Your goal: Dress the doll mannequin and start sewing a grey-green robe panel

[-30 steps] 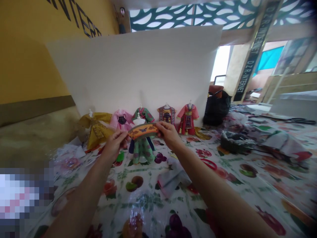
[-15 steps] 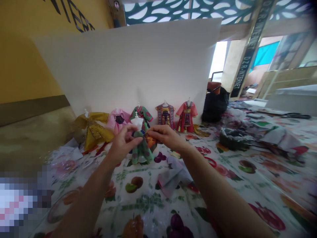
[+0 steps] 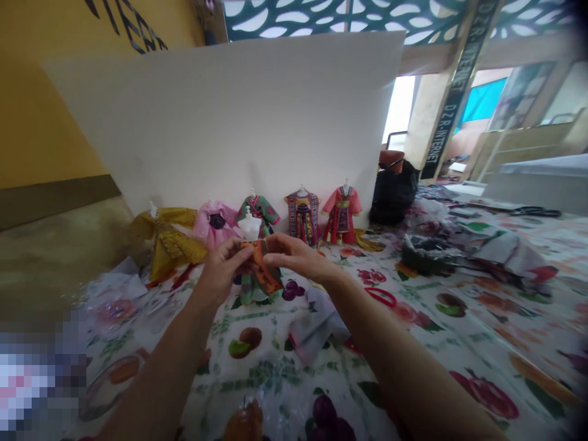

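Note:
A small white dress form (image 3: 249, 228) stands in front of me on the table, wearing a green doll skirt (image 3: 248, 294). Across the front of it lies a strip of orange patterned cloth (image 3: 263, 269) with dark marks. My left hand (image 3: 221, 266) pinches the left end of this cloth between thumb and fingers. My right hand (image 3: 301, 257) is closed at the cloth's upper right edge, its fingers curled around the form's side. The fingertips behind the cloth are hidden, and much of the skirt is covered.
Behind stand doll outfits on forms: yellow (image 3: 177, 239), pink (image 3: 215, 220), green (image 3: 261, 211), patterned (image 3: 303, 214) and red-pink (image 3: 343, 211), before a white board (image 3: 239, 122). Fabric scraps (image 3: 316, 327), red-handled scissors (image 3: 382, 297), a dark bowl (image 3: 429, 254) and a black bag (image 3: 394, 193) lie around.
The orange cloth has been brought from the right side of the form across its front, covering part of the green skirt. My left hand now grips its left end.

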Tool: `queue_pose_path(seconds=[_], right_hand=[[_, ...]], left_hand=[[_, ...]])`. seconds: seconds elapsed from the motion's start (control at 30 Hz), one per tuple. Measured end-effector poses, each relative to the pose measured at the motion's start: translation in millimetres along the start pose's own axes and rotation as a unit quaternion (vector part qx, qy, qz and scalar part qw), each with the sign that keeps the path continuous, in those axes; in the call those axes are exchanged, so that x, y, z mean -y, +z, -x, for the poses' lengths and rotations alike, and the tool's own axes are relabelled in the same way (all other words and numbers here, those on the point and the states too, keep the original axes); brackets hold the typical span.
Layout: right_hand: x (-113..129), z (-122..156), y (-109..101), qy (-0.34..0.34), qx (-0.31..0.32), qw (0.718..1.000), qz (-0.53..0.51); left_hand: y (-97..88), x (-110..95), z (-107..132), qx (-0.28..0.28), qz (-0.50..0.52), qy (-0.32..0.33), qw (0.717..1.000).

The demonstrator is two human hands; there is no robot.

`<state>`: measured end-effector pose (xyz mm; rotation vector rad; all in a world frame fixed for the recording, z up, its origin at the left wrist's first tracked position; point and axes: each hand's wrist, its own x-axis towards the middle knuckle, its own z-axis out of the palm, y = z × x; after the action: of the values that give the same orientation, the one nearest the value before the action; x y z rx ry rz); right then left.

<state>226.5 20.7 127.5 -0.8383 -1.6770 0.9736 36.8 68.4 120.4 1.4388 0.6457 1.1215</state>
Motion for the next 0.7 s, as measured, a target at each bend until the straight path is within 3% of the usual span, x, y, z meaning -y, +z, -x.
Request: queue_pose_path(seconds=[0.1,0.17,0.4,0.7], right_hand=[[-16.6,-3.5,0.7,0.011,0.066,0.997,0.034],[-26.5,-5.8,0.0,0.016,0.071,0.996,0.055],[-36.9,-8.0,-6.3,0.076,-0.059,0.99,-0.105],[-44.8,-12.9,-5.0,0.052,-0.157,0.981,-0.103]], left_hand=[[-2.8,-3.9,-1.4,-0.032,0.051,-0.008,0.998],[-7.4,-5.0,-3.3,-0.045,0.063,-0.016,0.997],[-34.1,-1.5,-10.9,-0.039,0.026,-0.015,0.999],[-39.3,0.3,-15.3,-0.048,-0.029,-0.022,0.998]])
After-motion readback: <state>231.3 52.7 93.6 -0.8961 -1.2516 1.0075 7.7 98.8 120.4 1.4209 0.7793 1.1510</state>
